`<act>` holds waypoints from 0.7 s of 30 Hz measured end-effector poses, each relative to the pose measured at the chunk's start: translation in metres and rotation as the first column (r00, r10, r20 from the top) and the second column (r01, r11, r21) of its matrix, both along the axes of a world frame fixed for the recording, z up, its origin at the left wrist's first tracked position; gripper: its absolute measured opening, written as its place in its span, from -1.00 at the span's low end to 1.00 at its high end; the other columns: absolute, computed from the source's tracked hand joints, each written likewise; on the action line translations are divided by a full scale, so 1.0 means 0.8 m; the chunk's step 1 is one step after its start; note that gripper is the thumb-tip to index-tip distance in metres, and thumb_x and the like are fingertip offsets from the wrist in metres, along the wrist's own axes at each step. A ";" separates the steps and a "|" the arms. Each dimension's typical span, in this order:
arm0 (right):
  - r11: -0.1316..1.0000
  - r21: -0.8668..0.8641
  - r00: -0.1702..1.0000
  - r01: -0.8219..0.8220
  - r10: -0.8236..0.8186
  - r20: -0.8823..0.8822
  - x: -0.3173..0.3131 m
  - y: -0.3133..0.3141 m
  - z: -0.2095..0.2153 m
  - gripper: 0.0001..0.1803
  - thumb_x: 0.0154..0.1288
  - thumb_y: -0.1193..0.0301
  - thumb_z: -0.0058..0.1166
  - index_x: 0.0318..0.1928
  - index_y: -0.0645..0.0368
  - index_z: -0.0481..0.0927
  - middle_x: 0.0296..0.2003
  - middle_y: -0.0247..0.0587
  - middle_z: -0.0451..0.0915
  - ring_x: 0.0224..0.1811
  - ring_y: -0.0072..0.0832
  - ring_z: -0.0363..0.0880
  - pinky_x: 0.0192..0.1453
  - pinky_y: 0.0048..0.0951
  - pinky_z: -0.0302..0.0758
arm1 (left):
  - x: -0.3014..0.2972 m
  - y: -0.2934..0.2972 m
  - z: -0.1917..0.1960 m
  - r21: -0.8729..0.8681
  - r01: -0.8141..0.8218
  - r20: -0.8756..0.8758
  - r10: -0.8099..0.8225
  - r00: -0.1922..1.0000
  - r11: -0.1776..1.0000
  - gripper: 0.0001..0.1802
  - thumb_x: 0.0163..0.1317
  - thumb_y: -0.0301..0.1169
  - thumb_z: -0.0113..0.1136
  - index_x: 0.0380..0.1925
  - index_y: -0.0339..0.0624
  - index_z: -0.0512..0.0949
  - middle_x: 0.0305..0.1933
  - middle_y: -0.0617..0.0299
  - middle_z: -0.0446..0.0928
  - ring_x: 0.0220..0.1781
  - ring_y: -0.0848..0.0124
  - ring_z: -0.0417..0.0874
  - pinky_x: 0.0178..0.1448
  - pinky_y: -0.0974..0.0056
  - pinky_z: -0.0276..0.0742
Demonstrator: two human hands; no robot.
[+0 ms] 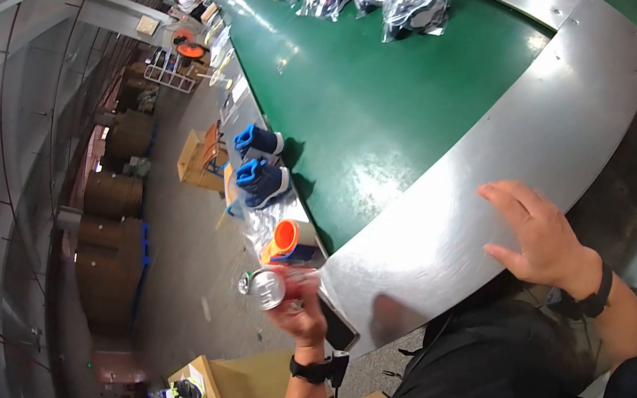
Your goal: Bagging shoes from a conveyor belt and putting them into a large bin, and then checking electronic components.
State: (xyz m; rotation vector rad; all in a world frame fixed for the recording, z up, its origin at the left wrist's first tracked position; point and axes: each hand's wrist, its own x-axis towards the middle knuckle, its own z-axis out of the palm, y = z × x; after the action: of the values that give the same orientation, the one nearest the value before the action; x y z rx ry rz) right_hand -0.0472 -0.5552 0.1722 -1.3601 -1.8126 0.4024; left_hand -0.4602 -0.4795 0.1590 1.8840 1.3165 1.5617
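The fingers of the left hand (305,308) are bent around a round silvery object (266,290), clamped on it; the hand is blurred, so the exact place of each finger cannot be told. The object sits at the left side of these fingers, its shiny round face turned outward, with a small green part (244,281) at its far left. In this view it is just outside the near left corner of the belt table, with the floor (182,294) behind it.

The right hand (538,233) holds nothing; its thumb stands well apart from the fingers, which reach out slightly bent above the table's metal rim (449,231), near the right edge. Whether the fingertips touch the metal cannot be told. Each wrist wears a black band.

Just beside the left hand, a dark flat object (338,330) lies at the near left corner. Farther along the left edge is a roll with an orange core (288,236), then two blue high-top shoes (260,182) with white soles, one behind the other, near clear plastic film (258,224). The green belt (362,96) fills the middle of the table; toward its far edge lie shoes in clear plastic bags (415,11). Brown cartons (107,264) stand on the left, well apart from the table.
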 end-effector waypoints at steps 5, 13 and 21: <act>0.998 -0.008 0.998 -0.063 0.063 0.030 -0.002 0.002 -0.018 -0.15 0.06 0.45 0.39 0.40 0.15 0.36 0.18 -0.01 0.45 0.17 -0.07 0.50 0.29 -0.16 0.46 | -0.087 -0.021 -0.007 -0.013 -0.500 0.085 0.499 0.862 0.866 -0.38 0.29 -0.39 0.40 0.26 -0.37 0.34 0.17 -0.05 0.54 0.10 0.22 0.64 0.15 0.14 0.67; 0.997 -0.042 0.997 -0.069 0.067 -0.042 0.020 -0.008 -0.023 -0.19 0.09 0.46 0.37 0.39 0.15 0.37 0.17 0.00 0.47 0.18 -0.06 0.51 0.27 -0.18 0.48 | -0.171 -0.010 -0.071 -0.195 -0.665 0.086 0.688 0.721 0.721 -0.39 0.16 -0.47 0.51 0.15 -0.41 0.43 0.12 -0.04 0.59 0.05 0.20 0.67 0.10 0.14 0.67; 0.999 -0.024 1.000 0.026 -0.026 0.005 0.049 -0.027 -0.034 -0.25 0.07 0.41 0.36 0.32 0.18 0.43 0.17 0.01 0.48 0.15 -0.04 0.52 0.25 -0.17 0.49 | -0.153 0.009 -0.072 -0.050 -0.740 -0.016 0.740 0.672 0.671 0.03 0.21 -0.10 0.51 0.47 -0.39 0.13 0.32 -0.12 0.26 0.28 0.08 0.39 0.34 0.03 0.41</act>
State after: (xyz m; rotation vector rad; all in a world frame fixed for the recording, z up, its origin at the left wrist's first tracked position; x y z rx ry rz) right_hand -0.0079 -0.5767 0.1449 -1.4012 -1.7971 0.4087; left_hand -0.5830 -0.4726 0.1011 1.3368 2.2895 1.8308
